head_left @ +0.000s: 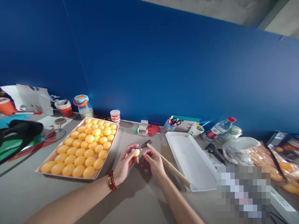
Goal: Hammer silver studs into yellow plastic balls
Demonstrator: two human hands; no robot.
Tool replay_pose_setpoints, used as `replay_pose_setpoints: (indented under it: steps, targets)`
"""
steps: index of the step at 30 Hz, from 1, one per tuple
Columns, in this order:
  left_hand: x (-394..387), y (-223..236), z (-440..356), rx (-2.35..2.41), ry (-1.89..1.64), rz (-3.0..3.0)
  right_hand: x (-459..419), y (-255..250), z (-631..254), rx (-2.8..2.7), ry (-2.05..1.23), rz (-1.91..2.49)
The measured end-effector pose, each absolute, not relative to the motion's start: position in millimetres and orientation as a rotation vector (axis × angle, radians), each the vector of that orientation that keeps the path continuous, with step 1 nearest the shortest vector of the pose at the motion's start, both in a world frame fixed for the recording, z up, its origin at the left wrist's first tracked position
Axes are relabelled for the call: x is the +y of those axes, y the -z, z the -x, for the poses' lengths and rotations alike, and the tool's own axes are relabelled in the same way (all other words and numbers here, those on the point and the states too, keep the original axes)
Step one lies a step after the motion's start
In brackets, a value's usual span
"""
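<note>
My left hand [126, 161], with a red bead bracelet at the wrist, pinches an orange table tennis ball [136, 152] in its fingertips. Dark and silvery marks or material show on the ball's upper side; I cannot make out which. Just right of the ball, my right hand [153, 160] has thumb and fingers drawn together, and anything between them is too small to see. A hammer [173, 168] with a wooden handle lies beside and partly behind my right hand. To the left, a shallow box [95, 178] is filled with rows of orange balls [80, 152].
A white tray [193, 161] lies right of the hammer. Along the blue wall stand a drink bottle [84, 105], a white-lidded tub [115, 116], a small box [143, 127], a pen holder [169, 125] and a plastic bottle [217, 129]. Bagged orange balls [259, 152] lie far right.
</note>
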State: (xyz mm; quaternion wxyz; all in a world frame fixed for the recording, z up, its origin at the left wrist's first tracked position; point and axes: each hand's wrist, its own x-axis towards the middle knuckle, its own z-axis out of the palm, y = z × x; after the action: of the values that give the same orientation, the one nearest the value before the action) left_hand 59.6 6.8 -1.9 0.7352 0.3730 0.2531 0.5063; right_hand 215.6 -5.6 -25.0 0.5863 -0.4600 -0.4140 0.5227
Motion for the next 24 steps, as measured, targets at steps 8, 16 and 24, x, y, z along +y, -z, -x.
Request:
replay_pose_setpoints:
  steps: [8,16,24]
  targets:
    - [3.3,14.7,-56.2,0.626,-1.052,-0.992,-14.8,3.0,-215.9,-0.78,-1.509,0.878]
    - [5.6,20.3,-57.1,0.545,-1.106,-1.078,-20.6,-3.6,-213.0,-0.83,-1.553,0.799]
    - [3.3,15.9,-54.6,0.574,-1.108,-1.206,-20.7,-0.1,-208.9,-0.85,-1.54,0.764]
